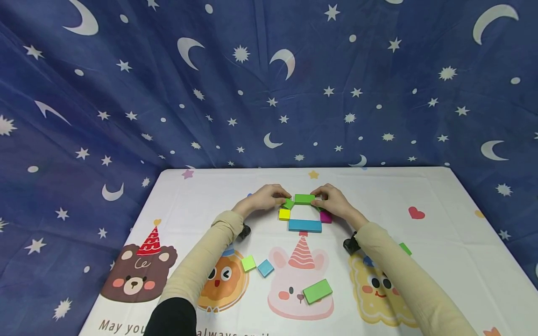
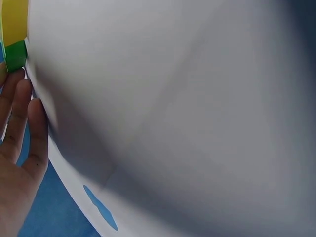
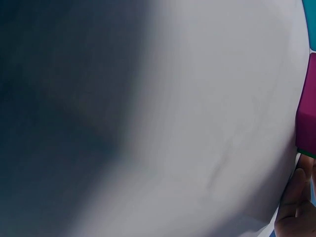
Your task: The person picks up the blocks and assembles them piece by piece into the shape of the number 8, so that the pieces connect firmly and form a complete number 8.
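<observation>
Blocks form a ring on the white tablecloth. Its long blue block [image 1: 305, 226] lies nearest me, with a yellow block [image 1: 284, 214] at left and a magenta block [image 1: 325, 217] at right. A long green block [image 1: 304, 199] makes the far side. My left hand [image 1: 265, 197] pinches a small green block [image 1: 288, 204] at the far left corner, beyond the yellow one. At the far right corner, my right hand [image 1: 335, 201] has thumb and fingertips around another green block [image 1: 321, 208], mostly hidden, close to the long green block's end.
Closer to me lie a light green block [image 1: 248, 263], a small blue block [image 1: 265, 268] and a larger green block [image 1: 317, 291]. Another green block [image 1: 405, 248] shows beside the right sleeve. A blue star-patterned curtain [image 1: 269, 102] hangs behind the table.
</observation>
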Demonstrator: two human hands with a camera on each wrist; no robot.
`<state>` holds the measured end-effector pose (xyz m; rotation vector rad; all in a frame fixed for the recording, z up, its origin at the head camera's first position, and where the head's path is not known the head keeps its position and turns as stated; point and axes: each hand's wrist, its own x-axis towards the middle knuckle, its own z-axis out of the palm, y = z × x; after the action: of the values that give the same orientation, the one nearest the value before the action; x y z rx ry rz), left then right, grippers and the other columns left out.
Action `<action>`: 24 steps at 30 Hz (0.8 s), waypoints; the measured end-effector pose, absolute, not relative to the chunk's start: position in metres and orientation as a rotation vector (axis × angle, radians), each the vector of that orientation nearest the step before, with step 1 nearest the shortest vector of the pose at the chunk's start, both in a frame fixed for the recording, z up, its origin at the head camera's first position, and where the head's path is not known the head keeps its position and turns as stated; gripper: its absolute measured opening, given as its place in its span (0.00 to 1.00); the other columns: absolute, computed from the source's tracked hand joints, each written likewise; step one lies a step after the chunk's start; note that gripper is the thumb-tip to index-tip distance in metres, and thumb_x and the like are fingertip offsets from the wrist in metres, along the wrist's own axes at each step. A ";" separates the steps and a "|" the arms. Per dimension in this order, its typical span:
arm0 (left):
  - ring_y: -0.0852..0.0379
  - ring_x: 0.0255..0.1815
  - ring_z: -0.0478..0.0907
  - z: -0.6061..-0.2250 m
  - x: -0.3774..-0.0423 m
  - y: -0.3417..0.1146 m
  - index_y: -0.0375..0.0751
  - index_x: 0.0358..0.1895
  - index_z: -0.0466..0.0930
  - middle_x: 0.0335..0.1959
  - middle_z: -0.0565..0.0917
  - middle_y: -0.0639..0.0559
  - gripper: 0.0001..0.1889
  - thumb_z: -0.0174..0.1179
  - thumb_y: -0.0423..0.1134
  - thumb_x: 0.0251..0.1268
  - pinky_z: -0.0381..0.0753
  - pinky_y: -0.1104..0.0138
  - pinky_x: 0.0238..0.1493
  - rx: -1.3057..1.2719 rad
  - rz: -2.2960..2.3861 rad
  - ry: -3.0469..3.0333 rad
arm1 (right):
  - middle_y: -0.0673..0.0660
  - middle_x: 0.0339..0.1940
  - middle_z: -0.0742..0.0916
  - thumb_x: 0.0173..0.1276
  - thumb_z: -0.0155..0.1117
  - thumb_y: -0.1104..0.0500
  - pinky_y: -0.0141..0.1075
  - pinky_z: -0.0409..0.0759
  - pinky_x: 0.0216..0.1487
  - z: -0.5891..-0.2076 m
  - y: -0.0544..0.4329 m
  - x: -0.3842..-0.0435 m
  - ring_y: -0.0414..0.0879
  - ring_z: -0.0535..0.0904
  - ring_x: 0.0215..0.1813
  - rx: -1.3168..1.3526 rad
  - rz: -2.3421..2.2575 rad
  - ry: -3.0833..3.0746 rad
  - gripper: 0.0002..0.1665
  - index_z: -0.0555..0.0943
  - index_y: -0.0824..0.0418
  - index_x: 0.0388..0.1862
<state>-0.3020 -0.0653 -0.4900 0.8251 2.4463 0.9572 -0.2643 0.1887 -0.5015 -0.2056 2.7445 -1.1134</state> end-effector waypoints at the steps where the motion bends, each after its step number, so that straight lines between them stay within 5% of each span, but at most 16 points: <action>1: 0.55 0.54 0.76 -0.490 -0.302 -0.065 0.44 0.55 0.81 0.51 0.82 0.51 0.15 0.55 0.37 0.69 0.73 0.62 0.61 0.820 0.959 2.450 | 0.59 0.39 0.75 0.64 0.66 0.57 0.37 0.63 0.40 -0.502 0.189 -0.264 0.48 0.67 0.41 -0.204 -1.112 2.744 0.20 0.81 0.63 0.54; 24: 0.49 0.51 0.79 -0.478 -0.275 -0.085 0.40 0.54 0.81 0.51 0.82 0.45 0.14 0.55 0.37 0.69 0.77 0.59 0.55 0.663 1.136 2.579 | 0.59 0.40 0.76 0.64 0.66 0.56 0.38 0.64 0.40 -0.501 0.189 -0.264 0.49 0.67 0.41 -0.222 -1.115 2.737 0.21 0.80 0.63 0.54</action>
<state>-0.2752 -0.0854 -0.4780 0.6626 2.5794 1.1355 -0.2639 0.1888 -0.5006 -0.2224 2.7371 -1.1146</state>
